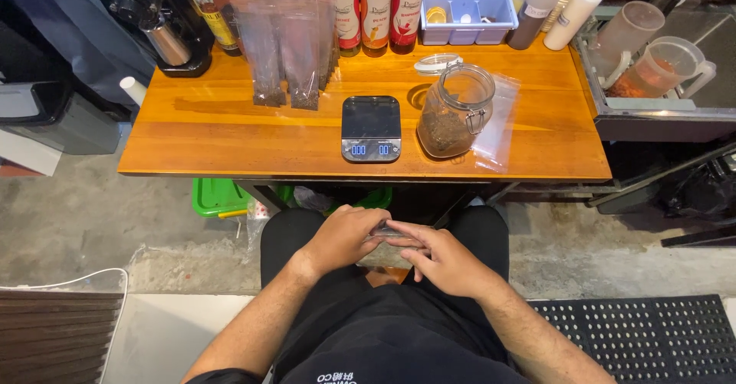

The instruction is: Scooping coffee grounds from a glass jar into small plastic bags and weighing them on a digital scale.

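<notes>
1. Holding a small clear pouch point(386, 252) in the lap, below the near edge of the table point(230, 135); both hands meet on it at body centre.
2. Pouch lies between the two hands, long axis roughly left to right, top edge under the fingertips. Neither hand is nearer; both touch it.
3. Left hand point(343, 237): fingers curled, closed onto the pouch's left end, knuckles up. Thumb hidden, so exact pinch cannot be told.
4. Right hand point(438, 257): fingers extended and close together, lying flat along the pouch's top edge, pressing rather than spread.
5. Pouch contents look dark and granular; mostly covered by the hands, so fill level unclear.
6. On the table, well apart from the hands: scale point(371, 128) at centre, display lit; open glass jar point(457, 111) with dark contents just right of it, tilted; its lid point(437, 64) behind; an empty clear bag point(497, 123) beside the jar.
7. Filled pouches point(285, 54) stand upright at rear left, bottles point(376, 8) behind.
</notes>
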